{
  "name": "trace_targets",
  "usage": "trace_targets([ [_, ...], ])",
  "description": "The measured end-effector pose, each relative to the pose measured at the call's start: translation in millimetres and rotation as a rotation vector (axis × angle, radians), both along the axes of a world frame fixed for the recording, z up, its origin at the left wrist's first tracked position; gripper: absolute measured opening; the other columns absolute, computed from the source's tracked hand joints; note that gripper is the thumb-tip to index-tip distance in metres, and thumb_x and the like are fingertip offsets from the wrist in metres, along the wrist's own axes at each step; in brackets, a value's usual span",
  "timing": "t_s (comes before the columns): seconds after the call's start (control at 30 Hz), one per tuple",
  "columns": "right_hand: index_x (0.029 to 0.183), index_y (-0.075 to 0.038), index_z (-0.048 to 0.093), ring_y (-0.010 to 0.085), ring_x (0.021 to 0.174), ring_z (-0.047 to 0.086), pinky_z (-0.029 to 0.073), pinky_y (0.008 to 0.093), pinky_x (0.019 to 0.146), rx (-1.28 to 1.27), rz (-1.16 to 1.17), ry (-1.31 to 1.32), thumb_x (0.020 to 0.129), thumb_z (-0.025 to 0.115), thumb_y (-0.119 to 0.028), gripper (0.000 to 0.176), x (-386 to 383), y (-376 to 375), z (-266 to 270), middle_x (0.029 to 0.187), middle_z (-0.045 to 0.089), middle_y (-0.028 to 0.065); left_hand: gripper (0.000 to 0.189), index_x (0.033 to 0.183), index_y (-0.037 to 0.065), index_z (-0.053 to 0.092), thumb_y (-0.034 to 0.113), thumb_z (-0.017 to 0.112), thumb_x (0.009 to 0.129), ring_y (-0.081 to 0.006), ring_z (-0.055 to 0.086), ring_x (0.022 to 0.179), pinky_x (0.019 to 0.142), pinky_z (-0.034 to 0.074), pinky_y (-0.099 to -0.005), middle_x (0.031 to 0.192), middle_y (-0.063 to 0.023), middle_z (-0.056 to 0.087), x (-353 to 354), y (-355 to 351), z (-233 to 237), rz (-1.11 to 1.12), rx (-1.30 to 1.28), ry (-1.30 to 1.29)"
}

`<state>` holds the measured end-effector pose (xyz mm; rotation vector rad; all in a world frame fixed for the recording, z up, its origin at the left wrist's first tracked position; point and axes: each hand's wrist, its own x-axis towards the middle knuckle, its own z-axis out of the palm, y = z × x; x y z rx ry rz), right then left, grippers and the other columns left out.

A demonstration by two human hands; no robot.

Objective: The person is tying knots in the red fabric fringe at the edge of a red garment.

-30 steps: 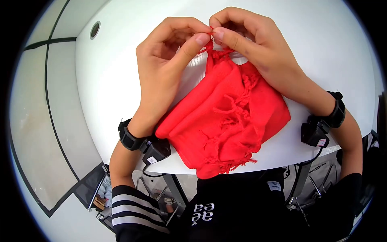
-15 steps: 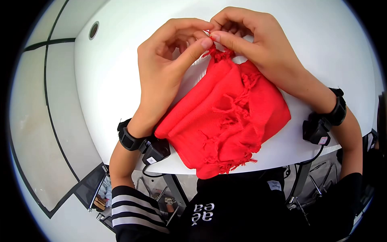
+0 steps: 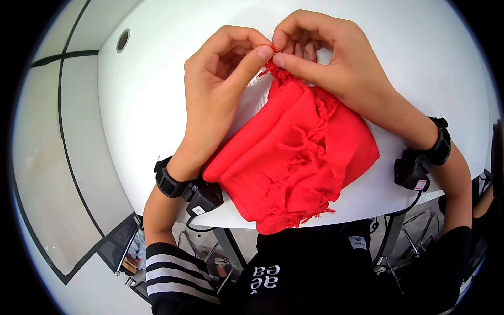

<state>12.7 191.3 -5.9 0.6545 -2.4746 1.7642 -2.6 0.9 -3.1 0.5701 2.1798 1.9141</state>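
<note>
A red fringed scarf lies bunched and folded on the white table, its lower end hanging over the near edge. Knotted tassels run down its right part. At its top end, my left hand pinches a thin bit of the red fringe between thumb and forefinger. My right hand pinches the same small strands from the other side, fingertips almost touching the left ones. The exact strands between the fingertips are too small to make out.
The white table has a round grommet hole at far left. Black devices with cables are strapped at my left wrist and right wrist. Metal legs show below the near edge. Pale panels stand at left.
Both hands have drawn their fingertips closer together on the fringe and shifted very slightly downward. The scarf's top folds have moved a little; the rest lies much the same.
</note>
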Motion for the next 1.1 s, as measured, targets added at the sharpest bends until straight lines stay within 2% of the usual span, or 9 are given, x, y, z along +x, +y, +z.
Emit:
trace_targets([
  [0.07, 0.088, -0.001, 0.060, 0.0059, 0.068, 0.048, 0.038, 0.0206, 0.063, 0.036, -0.013, 0.052, 0.091, 0.059, -0.014, 0.013, 3, 0, 7, 0.077, 0.059, -0.0004, 0.012, 0.099, -0.002, 0.062, 0.006, 0.063, 0.091, -0.0103, 0.062, 0.082, 0.078, 0.050, -0.0240, 0.089, -0.0059, 0.066, 0, -1, 1, -0.012, -0.016, 0.022],
  [0.13, 0.092, 0.002, 0.062, 0.0091, 0.062, 0.052, 0.042, 0.0221, 0.060, -0.046, 0.011, -0.145, 0.091, 0.062, -0.013, 0.015, 5, 3, 17, 0.073, 0.063, 0.0048, 0.011, 0.097, -0.002, 0.062, 0.006, 0.063, 0.091, -0.0105, 0.062, 0.082, 0.078, 0.050, -0.0240, 0.089, -0.0063, 0.066, 0, -1, 2, -0.023, -0.032, 0.044],
  [0.33, 0.093, 0.001, 0.058, 0.0095, 0.066, 0.053, 0.042, 0.0222, 0.060, -0.136, 0.058, -0.237, 0.093, 0.060, -0.017, 0.018, 6, 3, 16, 0.075, 0.063, 0.0052, 0.011, 0.098, -0.002, 0.061, 0.005, 0.063, 0.091, -0.0108, 0.063, 0.082, 0.079, 0.050, -0.0242, 0.088, -0.0069, 0.067, 0, 0, 3, -0.041, -0.048, 0.038],
  [0.43, 0.086, 0.003, 0.060, 0.0111, 0.061, 0.056, 0.044, 0.0236, 0.058, -0.143, 0.017, -0.097, 0.091, 0.056, -0.015, 0.019, 2, 3, 1, 0.068, 0.060, 0.0054, 0.011, 0.099, -0.003, 0.061, 0.005, 0.062, 0.091, -0.0109, 0.063, 0.083, 0.079, 0.050, -0.0244, 0.089, -0.0073, 0.067, 0, 1, 2, -0.051, -0.009, 0.015],
  [0.57, 0.086, 0.002, 0.059, 0.0121, 0.062, 0.055, 0.044, 0.0250, 0.059, -0.235, -0.026, -0.035, 0.092, 0.053, -0.016, 0.019, 1, 1, -2, 0.067, 0.059, 0.0054, 0.011, 0.099, -0.003, 0.061, 0.006, 0.061, 0.092, -0.0111, 0.063, 0.084, 0.079, 0.050, -0.0247, 0.091, -0.0076, 0.066, 0, 2, 2, -0.047, 0.030, -0.004],
  [0.63, 0.093, 0.000, 0.056, 0.0105, 0.068, 0.054, 0.042, 0.0227, 0.062, -0.097, 0.101, -0.242, 0.094, 0.059, -0.018, 0.019, -1, 5, 12, 0.075, 0.062, 0.0049, 0.011, 0.099, -0.003, 0.061, 0.006, 0.061, 0.092, -0.0113, 0.063, 0.084, 0.080, 0.050, -0.0249, 0.092, -0.0077, 0.066, 0, 1, 3, -0.041, 0.027, -0.016],
  [0.77, 0.097, 0.000, 0.054, 0.0117, 0.071, 0.055, 0.043, 0.0238, 0.065, 0.010, 0.063, -0.230, 0.092, 0.062, -0.017, 0.019, 4, 2, 12, 0.080, 0.062, 0.0057, 0.011, 0.099, -0.003, 0.061, 0.006, 0.061, 0.092, -0.0116, 0.063, 0.084, 0.080, 0.050, -0.0251, 0.091, -0.0077, 0.067, 2, 1, 5, -0.049, -0.004, -0.017],
  [0.83, 0.085, 0.002, 0.058, 0.0126, 0.061, 0.052, 0.043, 0.0266, 0.059, -0.105, 0.023, 0.026, 0.093, 0.051, -0.017, 0.022, 0, -3, -5, 0.066, 0.056, 0.0065, 0.011, 0.099, -0.003, 0.061, 0.006, 0.062, 0.092, -0.0115, 0.063, 0.084, 0.080, 0.050, -0.0251, 0.090, -0.0077, 0.067, 2, 0, 5, -0.042, -0.005, -0.032],
  [1.1, 0.081, 0.003, 0.057, 0.0130, 0.058, 0.046, 0.039, 0.0268, 0.057, -0.101, 0.012, -0.121, 0.093, 0.052, -0.017, 0.024, 2, 1, -2, 0.063, 0.050, 0.0068, 0.011, 0.099, -0.002, 0.061, 0.006, 0.062, 0.091, -0.0112, 0.063, 0.084, 0.080, 0.050, -0.0245, 0.089, -0.0070, 0.066, 1, 2, 4, -0.055, 0.014, -0.027],
])
